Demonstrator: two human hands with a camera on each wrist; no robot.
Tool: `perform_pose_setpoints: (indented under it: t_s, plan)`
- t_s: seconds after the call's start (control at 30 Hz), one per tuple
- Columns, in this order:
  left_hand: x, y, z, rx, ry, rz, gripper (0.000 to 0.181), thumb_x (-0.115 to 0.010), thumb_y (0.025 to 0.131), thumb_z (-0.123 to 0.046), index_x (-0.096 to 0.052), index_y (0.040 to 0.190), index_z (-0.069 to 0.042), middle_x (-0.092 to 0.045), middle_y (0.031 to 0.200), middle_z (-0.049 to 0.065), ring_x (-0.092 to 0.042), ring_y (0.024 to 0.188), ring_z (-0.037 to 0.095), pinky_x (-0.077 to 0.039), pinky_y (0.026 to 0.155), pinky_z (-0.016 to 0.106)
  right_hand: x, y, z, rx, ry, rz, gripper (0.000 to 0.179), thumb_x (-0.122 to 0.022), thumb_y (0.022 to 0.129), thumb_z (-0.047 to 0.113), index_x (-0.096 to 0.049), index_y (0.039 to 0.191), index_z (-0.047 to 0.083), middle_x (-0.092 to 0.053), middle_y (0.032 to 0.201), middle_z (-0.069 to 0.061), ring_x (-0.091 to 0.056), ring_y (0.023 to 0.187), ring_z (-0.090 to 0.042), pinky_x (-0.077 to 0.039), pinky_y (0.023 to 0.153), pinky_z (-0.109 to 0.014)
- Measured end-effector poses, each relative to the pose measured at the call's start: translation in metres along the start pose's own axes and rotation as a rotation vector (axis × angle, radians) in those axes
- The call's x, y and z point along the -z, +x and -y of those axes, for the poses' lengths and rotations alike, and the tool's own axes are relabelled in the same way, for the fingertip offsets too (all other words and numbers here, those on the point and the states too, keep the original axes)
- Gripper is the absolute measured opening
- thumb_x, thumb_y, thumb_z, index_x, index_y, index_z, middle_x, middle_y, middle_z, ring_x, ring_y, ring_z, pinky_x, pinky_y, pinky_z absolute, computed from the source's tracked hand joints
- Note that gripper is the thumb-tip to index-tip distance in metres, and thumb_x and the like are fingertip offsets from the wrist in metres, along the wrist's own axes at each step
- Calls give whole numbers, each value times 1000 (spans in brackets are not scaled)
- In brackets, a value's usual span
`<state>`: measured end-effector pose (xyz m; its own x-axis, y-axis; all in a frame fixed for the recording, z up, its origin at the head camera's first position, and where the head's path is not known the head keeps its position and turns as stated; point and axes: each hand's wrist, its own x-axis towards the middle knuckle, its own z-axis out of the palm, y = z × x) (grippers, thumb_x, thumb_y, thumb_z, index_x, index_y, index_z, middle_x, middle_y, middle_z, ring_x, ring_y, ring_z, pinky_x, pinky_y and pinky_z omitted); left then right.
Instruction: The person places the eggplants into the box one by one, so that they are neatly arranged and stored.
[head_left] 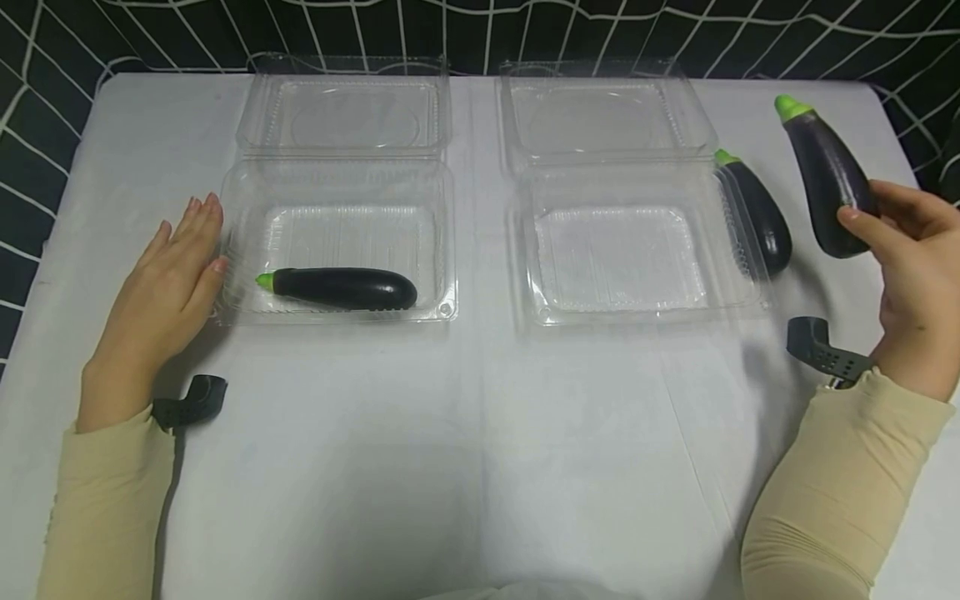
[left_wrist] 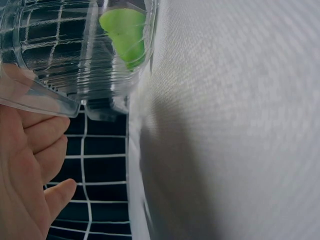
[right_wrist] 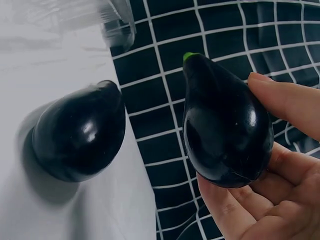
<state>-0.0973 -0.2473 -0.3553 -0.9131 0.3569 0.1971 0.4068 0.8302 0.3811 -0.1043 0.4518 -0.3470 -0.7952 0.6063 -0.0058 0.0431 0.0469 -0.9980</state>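
In the head view, the right hand (head_left: 911, 258) grips a dark purple eggplant (head_left: 828, 179) by its thick end, green cap pointing up and away. The right wrist view shows this eggplant (right_wrist: 225, 125) between thumb and fingers, above the table. A second eggplant (head_left: 757, 212) lies on the cloth just left of it, beside the right clear container (head_left: 622, 258). My left hand (head_left: 165, 287) rests with straight fingers against the left edge of the left clear container (head_left: 352, 233). Inside that container lies a third eggplant (head_left: 337, 287), its green cap to the left.
Both hinged containers stand open, with the left lid (head_left: 345, 117) and right lid (head_left: 600, 117) folded back toward the far table edge. A white cloth (head_left: 480, 433) covers the table. Dark fabric with a white grid (head_left: 480, 33) hangs behind it.
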Motion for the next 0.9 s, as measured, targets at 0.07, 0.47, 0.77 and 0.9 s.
perform_pose_setpoints:
  t_s: [0.07,0.47,0.77,0.9]
  plan:
    - [0,0,0,2,1,5,52,-37,101,-20,-27,145,6,-27,149,19,-23,140,27,-10,116,42,1,3,-2,9,4,1,44,-80,68,-8,-70,110,3,-67,104,-4,-61,90,-10,-47,82,-13]
    - [1,0,0,5,3,11,52,-37,101,-20,-26,145,5,-27,150,18,-22,140,26,-10,116,41,-37,-47,43,40,84,-8,35,-70,72,-17,-71,104,-1,-64,94,-5,-58,81,-11,-49,74,-11]
    - [1,0,0,5,2,12,53,-36,101,-22,-26,145,6,-27,149,19,-23,140,27,-10,116,41,-50,-62,60,41,105,6,35,-66,74,-20,-72,102,-1,-65,94,-5,-61,84,-11,-50,76,-11]
    - [1,1,0,4,2,18,53,-36,101,-21,-26,145,6,-27,149,19,-23,140,27,-10,116,41,-53,-64,62,53,107,21,34,-67,74,-20,-71,103,-1,-65,95,-5,-61,86,-12,-49,77,-11]
